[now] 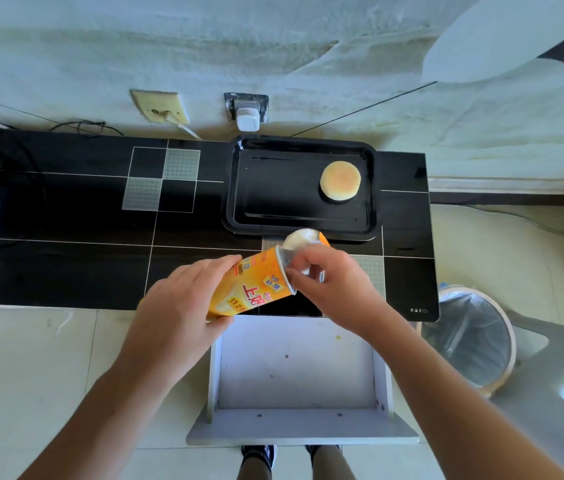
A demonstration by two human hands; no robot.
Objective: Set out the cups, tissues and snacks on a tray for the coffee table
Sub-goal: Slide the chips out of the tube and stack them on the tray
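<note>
Two bare forearms, no sleeves, watch or jewellery in view, reach in from 7 and 5 o'clock. The left hand (173, 306) and right hand (336, 289) are ungloved, nails short and plain. At 6 o'clock, dark shoes (259, 457) with pale laces and brownish trouser legs (329, 464).

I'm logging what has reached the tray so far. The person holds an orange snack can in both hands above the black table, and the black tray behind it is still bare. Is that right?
Not quite. The head view shows the tray is not bare: a round bun lies on its right side. The rest holds: the left hand grips the orange snack can and the right hand is at its top, above the black table.
</note>
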